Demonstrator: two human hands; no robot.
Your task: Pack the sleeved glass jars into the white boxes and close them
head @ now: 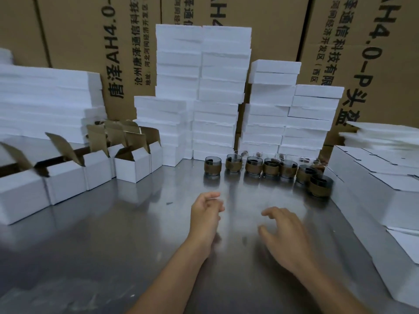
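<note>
The steel table [108,241] is hemmed in on three sides. A row of open white boxes [132,166] with raised brown flaps runs along the left edge. Stacks of closed white boxes [215,123] form a wall at the back, in front of tall brown cartons [72,30]. A low pile of flat white box blanks [374,175] lines the right edge, and a taller heap of blanks [45,98] sits behind the open boxes on the left. That leaves a broad bare stretch of metal in the middle and toward the near edge, and both hands are over it. The sleeved glass jars [271,169] stand upright in a slightly curved row at the foot of the back stacks, right of centre. Each is close beside the next, and the rightmost jar [320,185] sits nearest the person, just beside the flat blanks. A few clear glasses show behind the row, blurred. The left hand [205,214] reaches forward with its thumb side up and its fingers loosely bent, and it grips nothing. The right hand [285,236] is palm down with its fingers spread and slightly arched, and it is also empty. The two hands are near each other, well short of the jars and well apart from the open boxes.
</note>
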